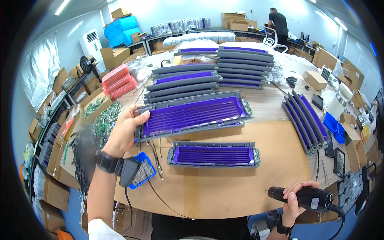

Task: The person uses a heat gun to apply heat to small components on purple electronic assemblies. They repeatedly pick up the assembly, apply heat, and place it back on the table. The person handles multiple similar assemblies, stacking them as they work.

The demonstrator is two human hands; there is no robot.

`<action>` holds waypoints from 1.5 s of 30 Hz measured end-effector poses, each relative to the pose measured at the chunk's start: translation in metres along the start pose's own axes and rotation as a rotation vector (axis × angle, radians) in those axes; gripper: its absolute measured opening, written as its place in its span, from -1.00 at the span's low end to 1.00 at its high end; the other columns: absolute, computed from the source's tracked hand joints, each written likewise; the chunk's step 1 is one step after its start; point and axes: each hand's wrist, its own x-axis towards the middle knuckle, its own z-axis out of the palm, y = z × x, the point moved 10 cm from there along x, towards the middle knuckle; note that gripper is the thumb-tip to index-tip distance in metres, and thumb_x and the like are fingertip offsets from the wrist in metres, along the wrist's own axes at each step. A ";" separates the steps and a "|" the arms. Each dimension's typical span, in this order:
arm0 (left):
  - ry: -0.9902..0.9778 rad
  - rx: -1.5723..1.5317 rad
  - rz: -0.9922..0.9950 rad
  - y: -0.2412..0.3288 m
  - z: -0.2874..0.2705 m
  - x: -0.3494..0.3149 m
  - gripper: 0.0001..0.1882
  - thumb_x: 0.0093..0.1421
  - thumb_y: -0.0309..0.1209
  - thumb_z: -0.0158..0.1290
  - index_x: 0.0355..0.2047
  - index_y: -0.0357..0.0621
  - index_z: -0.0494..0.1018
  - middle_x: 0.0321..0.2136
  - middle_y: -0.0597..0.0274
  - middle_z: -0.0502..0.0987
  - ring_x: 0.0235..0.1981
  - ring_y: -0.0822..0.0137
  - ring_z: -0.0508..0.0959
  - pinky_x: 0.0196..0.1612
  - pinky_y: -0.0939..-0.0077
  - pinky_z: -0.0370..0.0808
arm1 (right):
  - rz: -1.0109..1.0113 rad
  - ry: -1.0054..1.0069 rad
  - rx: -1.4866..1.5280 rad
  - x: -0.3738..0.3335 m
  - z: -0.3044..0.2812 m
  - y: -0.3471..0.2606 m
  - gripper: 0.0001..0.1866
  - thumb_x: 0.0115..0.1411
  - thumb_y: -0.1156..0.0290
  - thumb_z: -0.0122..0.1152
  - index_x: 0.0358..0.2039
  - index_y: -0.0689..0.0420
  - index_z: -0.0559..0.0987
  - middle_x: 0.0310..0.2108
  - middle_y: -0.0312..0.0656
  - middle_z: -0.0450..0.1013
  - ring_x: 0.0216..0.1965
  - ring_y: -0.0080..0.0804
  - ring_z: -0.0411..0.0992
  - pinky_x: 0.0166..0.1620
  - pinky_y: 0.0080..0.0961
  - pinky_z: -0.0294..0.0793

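Note:
My left hand [125,130] is closed around the left end of a long grey housing panel with a purple slatted inside [194,114], raised above the work surface and tilted slightly. A similar purple slatted panel [214,155] lies flat on the cardboard sheet [224,188] below it. At the lower right, my right hand [295,200] grips a black corded electric screwdriver [316,199], its tip pointing left. Near my left wrist sits a blue tray [154,173] full of small metal screws. Thin wires with white ends hang beside the tray.
Stacks of similar panels [244,66] stand behind, with several more [306,120] at the right. Green circuit boards [106,120] and red-wrapped packs [118,81] lie left. Blue bins [334,127] and a white bottle [339,102] are right. A person [279,24] stands far back.

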 end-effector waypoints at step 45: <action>-0.874 1.304 0.174 -0.100 0.172 -0.041 -0.02 -0.22 0.18 0.33 -0.03 -0.40 0.28 0.22 -0.35 -0.01 0.29 -0.26 0.00 0.12 -0.33 0.23 | -0.073 -0.128 -0.143 -0.017 0.015 -0.010 -0.50 -0.05 0.45 0.32 -0.19 0.15 0.20 -0.65 -0.30 0.30 -0.63 -0.50 0.32 -0.43 -0.47 0.42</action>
